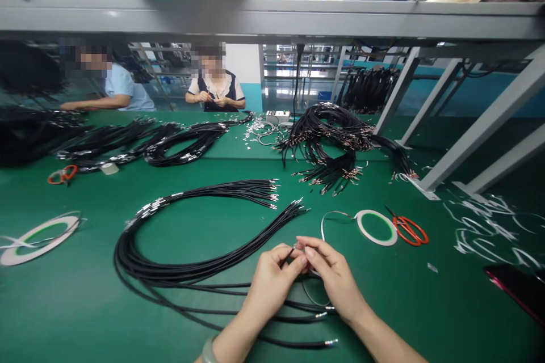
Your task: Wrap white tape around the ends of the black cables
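Observation:
My left hand [275, 278] pinches the end of a thin black cable, low in the middle of the view. Against its fingertips, my right hand [330, 272] is closed on something small that I cannot make out; a thin pale strip hangs below the fingers. A looped bundle of black cables [170, 266] with metal-tipped ends lies on the green table to the left, and several loose ends pass under my hands. Right of my hands are a white tape roll [377, 228] and orange-handled scissors [410, 231].
Coiled black cables [327, 125] lie at the back. Another tape roll [40, 240] and orange scissors [62, 174] are at left. White strips [489, 232], a dark phone-like object [517, 295] and metal legs [485, 119] stand right. Two people sit opposite beneath a shelf [255, 20].

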Tool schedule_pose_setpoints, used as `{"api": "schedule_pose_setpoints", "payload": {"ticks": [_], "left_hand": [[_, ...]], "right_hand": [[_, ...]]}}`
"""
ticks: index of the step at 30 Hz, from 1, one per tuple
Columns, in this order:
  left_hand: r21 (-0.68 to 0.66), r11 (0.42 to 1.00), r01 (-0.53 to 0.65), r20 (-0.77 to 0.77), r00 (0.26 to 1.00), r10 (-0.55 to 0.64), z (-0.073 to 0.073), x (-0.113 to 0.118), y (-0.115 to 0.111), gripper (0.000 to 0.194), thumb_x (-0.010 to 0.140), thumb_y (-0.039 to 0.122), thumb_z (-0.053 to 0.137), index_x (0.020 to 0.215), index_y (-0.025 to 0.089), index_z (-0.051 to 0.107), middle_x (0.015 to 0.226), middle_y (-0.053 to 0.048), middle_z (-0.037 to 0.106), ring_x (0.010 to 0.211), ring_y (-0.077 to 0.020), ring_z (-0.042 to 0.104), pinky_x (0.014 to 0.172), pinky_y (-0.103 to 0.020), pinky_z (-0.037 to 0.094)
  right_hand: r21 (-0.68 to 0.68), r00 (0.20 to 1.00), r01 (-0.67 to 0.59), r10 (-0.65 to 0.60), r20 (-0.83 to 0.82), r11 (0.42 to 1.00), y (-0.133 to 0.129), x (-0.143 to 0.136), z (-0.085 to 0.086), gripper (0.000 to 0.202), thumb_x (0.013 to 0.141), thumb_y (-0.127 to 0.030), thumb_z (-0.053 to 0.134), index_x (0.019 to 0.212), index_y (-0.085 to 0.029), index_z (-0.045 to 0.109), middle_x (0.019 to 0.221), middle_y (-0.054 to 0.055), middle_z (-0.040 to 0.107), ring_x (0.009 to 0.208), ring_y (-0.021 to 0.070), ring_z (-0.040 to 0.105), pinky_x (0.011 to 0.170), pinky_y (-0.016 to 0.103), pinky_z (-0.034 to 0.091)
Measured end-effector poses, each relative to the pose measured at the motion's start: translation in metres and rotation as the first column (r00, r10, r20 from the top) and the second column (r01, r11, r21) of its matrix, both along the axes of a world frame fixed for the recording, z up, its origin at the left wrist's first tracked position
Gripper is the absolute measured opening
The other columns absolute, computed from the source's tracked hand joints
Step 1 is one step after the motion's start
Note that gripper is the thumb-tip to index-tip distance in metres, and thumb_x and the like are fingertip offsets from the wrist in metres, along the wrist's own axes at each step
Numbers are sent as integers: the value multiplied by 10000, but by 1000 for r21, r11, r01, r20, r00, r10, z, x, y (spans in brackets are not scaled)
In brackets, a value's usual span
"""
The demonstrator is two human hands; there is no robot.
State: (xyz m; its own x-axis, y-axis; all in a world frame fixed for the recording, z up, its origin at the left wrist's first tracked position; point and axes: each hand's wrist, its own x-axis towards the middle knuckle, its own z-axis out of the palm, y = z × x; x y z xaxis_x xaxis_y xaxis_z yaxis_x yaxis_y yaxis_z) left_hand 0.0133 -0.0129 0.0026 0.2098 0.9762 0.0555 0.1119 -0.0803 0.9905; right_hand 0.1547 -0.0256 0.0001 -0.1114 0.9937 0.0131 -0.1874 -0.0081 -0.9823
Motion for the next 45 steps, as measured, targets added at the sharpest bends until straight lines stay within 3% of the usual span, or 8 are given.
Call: {"api": "schedule_pose_setpoints", "payload": {"ticks": [9, 16, 25, 30, 36, 38, 41, 45], "left_hand": [[-68, 998, 9, 42, 999, -6, 0, 3, -4, 161, 776, 293, 638, 826, 143, 671, 773, -67, 698, 707, -181, 626, 657, -269, 491], [118, 981, -156, -62, 984, 164, 5, -1, -3, 231, 801, 301, 612, 1003, 197, 656, 883, -40, 599, 728, -147, 582, 633, -235, 464], [231, 966, -120, -105, 983, 147, 10, -3, -2, 127, 843, 243, 567, 840, 189, 682, 798, -27, 582, 740, -155, 558, 640, -238, 431], [253, 962, -100, -181, 972, 148, 9, -3, -3, 147, 856, 244, 548, 767, 177, 644, 768, -17, 555, 696, -141, 529, 611, -231, 409], [274, 956, -107, -241, 954, 176, 7, -3, -2, 182, 861, 272, 536, 739, 176, 630, 742, -14, 544, 633, -133, 501, 568, -236, 388], [251, 961, -115, -256, 950, 180, 6, -3, -3, 138, 845, 282, 560, 853, 181, 654, 780, -17, 559, 593, -121, 475, 551, -237, 388], [195, 971, -137, -245, 952, 183, 6, -2, -5, 344, 811, 306, 606, 1136, 198, 577, 868, -20, 566, 525, -98, 417, 514, -232, 399], [246, 961, -124, -180, 969, 171, 8, -1, -6, 265, 866, 273, 533, 1116, 209, 592, 916, -40, 583, 664, -129, 526, 605, -243, 456]], "right_hand": [[-56, 997, 67, -68, -20, 996, 4, -1, -7, 257, 808, -421, 636, 927, -197, 679, 790, 42, 708, 616, 152, 605, 580, 264, 487], [1, 998, 35, -35, 47, 999, 2, 2, -5, 246, 855, -387, 592, 944, -174, 676, 616, -8, 607, 521, 113, 542, 496, 221, 415], [1, 998, -14, 14, 64, 1000, -1, 1, -5, 234, 865, -360, 580, 1001, -187, 661, 696, 6, 623, 525, 103, 536, 500, 221, 420], [18, 997, 6, -8, 72, 1000, -1, 2, -8, 393, 849, -322, 599, 1234, -274, 540, 1085, 70, 625, 483, 64, 518, 497, 241, 457], [0, 997, 14, -14, 79, 1000, 2, 0, -10, 214, 840, -346, 608, 971, -181, 643, 816, 34, 656, 502, 85, 525, 487, 216, 418], [-15, 995, 52, -51, 89, 999, 3, 1, -11, 202, 825, -358, 626, 871, -163, 648, 743, 21, 643, 493, 84, 515, 481, 211, 399], [-45, 985, 144, -139, 99, 989, 5, 3, -13, 217, 809, -377, 641, 822, -161, 629, 636, -11, 602, 467, 83, 492, 460, 202, 367], [-69, 973, 219, -213, 88, 973, 7, 7, -9, 233, 826, -403, 611, 848, -170, 609, 717, 9, 632, 487, 84, 498, 457, 198, 356]]}}
